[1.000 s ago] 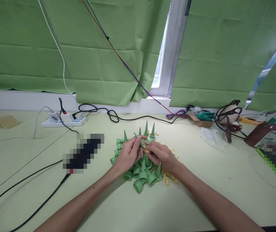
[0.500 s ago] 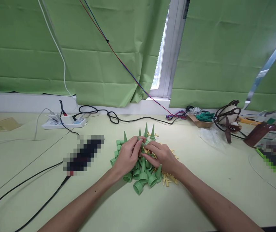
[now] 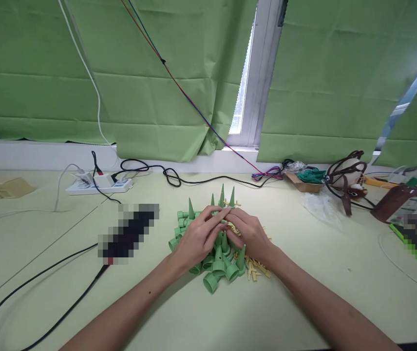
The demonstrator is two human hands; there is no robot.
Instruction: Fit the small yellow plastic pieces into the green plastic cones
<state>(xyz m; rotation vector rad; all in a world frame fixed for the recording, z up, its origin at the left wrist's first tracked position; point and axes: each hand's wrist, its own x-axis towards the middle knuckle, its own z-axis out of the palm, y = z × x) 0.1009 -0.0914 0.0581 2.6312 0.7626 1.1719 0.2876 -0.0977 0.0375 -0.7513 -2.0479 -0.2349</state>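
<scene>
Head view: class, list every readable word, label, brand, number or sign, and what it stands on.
None can be read.
Pale label on the brown container: too small and blurred.
White power strip: any markings too small.
Dark item at left, green-edged item at right: pixelated.
Green cones and yellow pieces: no lettering visible.
</scene>
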